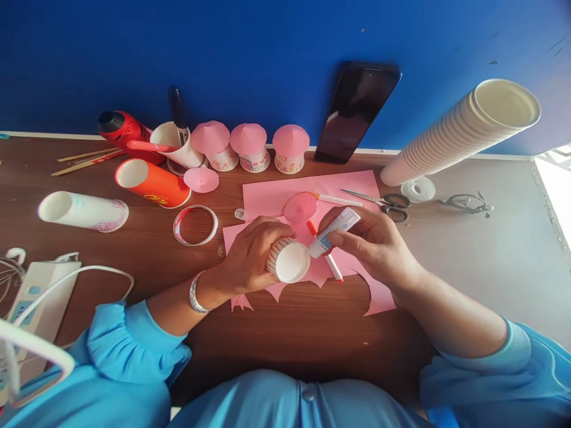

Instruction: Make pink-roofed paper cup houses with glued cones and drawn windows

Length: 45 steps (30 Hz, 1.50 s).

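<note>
My left hand (252,249) is closed around a small paper cup (292,263) with orange and red stripes, its white round end tilted up toward me. In my right hand (372,244) is a white glue tube (336,230) with blue lettering, its lower end close to the cup's rim; whether they touch I cannot tell. Behind both hands a pink paper disc (300,207) lies on the pink paper sheets (267,193). An orange-and-white marker (333,267) shows partly beneath my right hand, and another marker (341,200) lies just behind it.
Small cups with pink cone roofs (291,141) stand along the blue wall. A phone (357,113) leans there beside a tall stack of paper cups (459,134). Scissors (395,205) and clear tape (418,189) lie right; an orange cup (154,183), a paper ring (195,225) and a power strip (44,297) left.
</note>
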Tool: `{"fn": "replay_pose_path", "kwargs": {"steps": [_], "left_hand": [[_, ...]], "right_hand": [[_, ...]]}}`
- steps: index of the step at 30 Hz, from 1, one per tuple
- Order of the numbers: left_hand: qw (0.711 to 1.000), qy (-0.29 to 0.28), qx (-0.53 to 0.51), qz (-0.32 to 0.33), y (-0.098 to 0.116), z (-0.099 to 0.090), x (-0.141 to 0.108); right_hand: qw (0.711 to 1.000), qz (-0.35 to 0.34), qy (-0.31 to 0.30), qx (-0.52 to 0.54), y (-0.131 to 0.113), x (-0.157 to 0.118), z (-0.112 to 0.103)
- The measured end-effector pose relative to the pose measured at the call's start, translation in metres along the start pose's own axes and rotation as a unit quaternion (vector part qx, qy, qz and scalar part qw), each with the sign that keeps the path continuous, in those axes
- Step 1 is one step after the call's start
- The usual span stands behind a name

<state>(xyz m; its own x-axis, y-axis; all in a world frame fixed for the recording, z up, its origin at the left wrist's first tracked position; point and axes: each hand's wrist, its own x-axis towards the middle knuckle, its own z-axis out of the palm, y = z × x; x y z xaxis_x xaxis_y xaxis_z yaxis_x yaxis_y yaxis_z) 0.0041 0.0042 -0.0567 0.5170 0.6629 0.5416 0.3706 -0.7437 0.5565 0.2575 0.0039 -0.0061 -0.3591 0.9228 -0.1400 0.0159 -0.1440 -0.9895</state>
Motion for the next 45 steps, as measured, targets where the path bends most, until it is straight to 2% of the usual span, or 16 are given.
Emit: {"fn": "replay_pose_path", "kwargs": {"steps": [4,9,16,20,24,29,35,45], "left_hand": [[0.999,0.025,0.013,-0.029,0.004,-0.004,0.007],[0.998,0.037,0.022,-0.035,0.007,-0.005,0.012],[0.995,0.054,0.054,-0.068,0.009,-0.003,0.014],[0.996,0.045,0.064,-0.052,0.007,-0.002,0.013],[0.997,0.045,0.049,-0.039,0.006,-0.001,0.012],[0.996,0.047,0.05,-0.064,0.006,-0.002,0.012],[0.998,0.034,0.062,-0.006,0.005,0.001,0.009],[0.99,-0.053,0.11,0.071,0.008,0.007,0.007]], "right_hand": [[0.999,-0.034,0.033,0.021,0.002,-0.001,0.006],[0.99,-0.07,0.094,0.072,0.008,-0.001,0.012],[0.993,-0.035,0.11,0.017,0.016,-0.006,0.016],[0.99,-0.049,0.133,-0.016,0.011,-0.007,0.019],[0.99,-0.064,0.122,-0.011,0.006,-0.005,0.019],[0.993,-0.039,0.107,-0.011,0.007,-0.004,0.018],[0.992,-0.042,0.119,0.025,0.008,-0.002,0.018],[0.993,-0.068,0.069,-0.061,-0.008,-0.001,0.017]]}}
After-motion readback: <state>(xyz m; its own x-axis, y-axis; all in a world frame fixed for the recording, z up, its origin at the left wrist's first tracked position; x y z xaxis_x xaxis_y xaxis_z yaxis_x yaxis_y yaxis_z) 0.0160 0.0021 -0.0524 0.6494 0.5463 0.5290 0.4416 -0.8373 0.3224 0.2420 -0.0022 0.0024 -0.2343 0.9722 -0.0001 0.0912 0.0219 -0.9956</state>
